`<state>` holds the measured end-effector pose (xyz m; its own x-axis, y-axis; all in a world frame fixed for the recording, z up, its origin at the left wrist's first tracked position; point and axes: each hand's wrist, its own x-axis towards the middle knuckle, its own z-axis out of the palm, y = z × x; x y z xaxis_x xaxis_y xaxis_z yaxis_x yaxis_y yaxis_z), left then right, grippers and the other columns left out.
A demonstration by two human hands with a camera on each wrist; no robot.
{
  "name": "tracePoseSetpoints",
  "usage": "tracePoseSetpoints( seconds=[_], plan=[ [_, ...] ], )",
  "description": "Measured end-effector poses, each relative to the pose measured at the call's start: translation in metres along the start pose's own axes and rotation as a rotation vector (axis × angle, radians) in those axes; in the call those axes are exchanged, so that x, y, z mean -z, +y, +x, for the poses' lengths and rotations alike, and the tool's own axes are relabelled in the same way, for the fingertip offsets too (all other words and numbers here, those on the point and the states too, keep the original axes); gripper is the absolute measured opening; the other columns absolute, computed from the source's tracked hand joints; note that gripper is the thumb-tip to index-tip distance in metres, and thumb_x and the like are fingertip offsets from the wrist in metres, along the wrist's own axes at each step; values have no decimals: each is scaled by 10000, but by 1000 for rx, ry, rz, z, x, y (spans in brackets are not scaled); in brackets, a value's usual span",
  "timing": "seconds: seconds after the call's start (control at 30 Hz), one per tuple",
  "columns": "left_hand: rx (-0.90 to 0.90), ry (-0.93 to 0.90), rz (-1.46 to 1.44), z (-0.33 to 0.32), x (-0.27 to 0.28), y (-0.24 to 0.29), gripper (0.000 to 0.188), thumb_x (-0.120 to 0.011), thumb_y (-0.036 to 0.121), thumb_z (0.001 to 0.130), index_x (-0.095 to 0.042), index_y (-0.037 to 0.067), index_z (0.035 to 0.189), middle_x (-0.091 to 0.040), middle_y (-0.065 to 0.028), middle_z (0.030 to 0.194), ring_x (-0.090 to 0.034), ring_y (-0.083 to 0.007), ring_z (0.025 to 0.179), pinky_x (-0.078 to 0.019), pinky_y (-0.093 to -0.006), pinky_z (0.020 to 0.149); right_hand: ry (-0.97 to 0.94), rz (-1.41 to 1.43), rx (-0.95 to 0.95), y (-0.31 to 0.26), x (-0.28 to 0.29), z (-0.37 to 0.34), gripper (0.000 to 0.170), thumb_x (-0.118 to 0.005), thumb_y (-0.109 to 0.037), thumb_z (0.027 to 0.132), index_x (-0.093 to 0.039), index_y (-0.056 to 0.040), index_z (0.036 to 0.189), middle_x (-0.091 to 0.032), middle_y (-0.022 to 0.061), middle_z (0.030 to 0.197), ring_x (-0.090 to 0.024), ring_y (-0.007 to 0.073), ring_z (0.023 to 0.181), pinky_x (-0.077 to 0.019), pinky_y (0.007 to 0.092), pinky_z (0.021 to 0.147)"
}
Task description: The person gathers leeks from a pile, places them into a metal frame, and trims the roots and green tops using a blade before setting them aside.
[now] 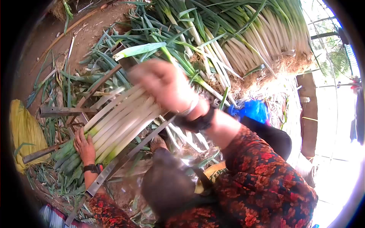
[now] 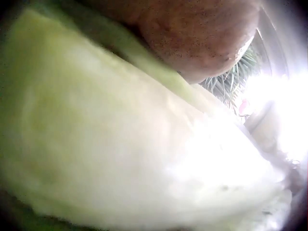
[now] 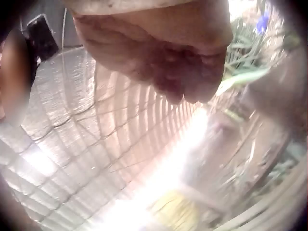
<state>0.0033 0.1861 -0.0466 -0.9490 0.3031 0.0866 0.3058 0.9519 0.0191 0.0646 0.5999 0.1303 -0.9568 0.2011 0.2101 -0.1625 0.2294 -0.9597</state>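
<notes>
A bundle of leeks (image 1: 121,117) lies in a metal frame (image 1: 133,152), pale stems toward the upper right and green tops at the lower left. My left hand (image 1: 86,147) rests across the bundle where white turns to green, fingers fairly straight. Close up in the left wrist view, a pale leek stem (image 2: 120,130) lies beneath part of that hand (image 2: 197,38). Blurred in the head view, my right hand (image 1: 161,81) is raised over the stem ends. Its fingers (image 3: 168,86) curl toward the palm in the right wrist view, with nothing visible held.
A large heap of leeks (image 1: 262,38) with roots lies at the upper right. Loose green leaves (image 1: 102,64) cover the ground beyond the frame. A yellow sack (image 1: 26,133) sits at the far left. A blue plastic bag (image 1: 251,110) lies right of my right forearm.
</notes>
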Motion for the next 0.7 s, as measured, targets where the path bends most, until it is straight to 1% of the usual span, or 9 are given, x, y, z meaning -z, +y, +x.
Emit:
tracePoseSetpoints(
  seconds=[0.07,0.1,0.17,0.23,0.3,0.43,0.57,0.63,0.7],
  plan=[
    [8,0,18,1,3,5,475,-499,268,963,-392,175,1416,-412,-62,1427,-331,-269,1358,-225,-447,1127,192,13,-329,64,61,1,242,-627,-197,933,-653,-9,1083,-684,34,938,-632,106,883,-509,243,785],
    [15,0,28,1,5,7,476,-495,266,964,-388,174,1419,-408,-64,1431,-327,-271,1360,-222,-448,1129,245,-261,-296,131,101,4,287,-621,-206,926,-641,-2,1126,-696,83,994,-640,138,918,-505,261,817],
    [16,4,46,1,3,6,476,-487,264,966,-385,170,1422,-400,-66,1440,-325,-273,1362,-217,-449,1132,225,-753,-370,182,164,3,372,-575,-316,880,-649,-59,1138,-672,208,1032,-633,363,998,-500,406,880],
    [26,-8,61,0,2,5,477,-481,266,967,-383,167,1424,-396,-68,1445,-323,-275,1363,-214,-451,1133,294,-1229,-359,259,213,-2,583,-585,-349,860,-470,-119,1383,-483,152,1393,-450,376,1267,-301,478,1093],
    [35,-22,71,1,1,4,479,-478,271,969,-381,164,1426,-395,-72,1447,-323,-278,1363,-213,-452,1134,424,-1370,-525,267,223,-11,554,-567,-303,864,-465,-128,1379,-454,118,1414,-420,338,1299,-244,527,1105],
    [13,-27,45,2,2,2,475,-454,294,979,-379,164,1430,-397,-77,1446,-325,-283,1362,-217,-449,1133,-206,-1383,-853,266,229,-24,297,-535,-274,904,-617,-158,1164,-604,97,1220,-590,341,1103,-343,537,1042],
    [9,-14,72,1,-6,-6,472,-439,313,986,-383,164,1430,-398,-81,1445,-329,-283,1361,-221,-445,1132,-806,-1302,-403,271,201,-62,259,-567,-385,919,-676,-178,1031,-669,131,983,-657,319,917,-501,443,851],
    [15,-11,85,0,-7,-6,470,-441,313,986,-386,164,1429,-400,-84,1443,-331,-284,1360,-222,-445,1132,-334,-1110,-569,263,201,-40,329,-614,-425,892,-643,-98,913,-649,192,912,-631,369,892,-490,443,857],
    [30,-26,91,2,-3,-2,469,-449,307,986,-389,163,1428,-402,-87,1440,-333,-286,1359,-223,-445,1132,338,-1118,-319,288,206,-27,341,-630,-357,867,-630,-33,973,-643,217,1044,-625,360,986,-499,457,859]
  ],
)
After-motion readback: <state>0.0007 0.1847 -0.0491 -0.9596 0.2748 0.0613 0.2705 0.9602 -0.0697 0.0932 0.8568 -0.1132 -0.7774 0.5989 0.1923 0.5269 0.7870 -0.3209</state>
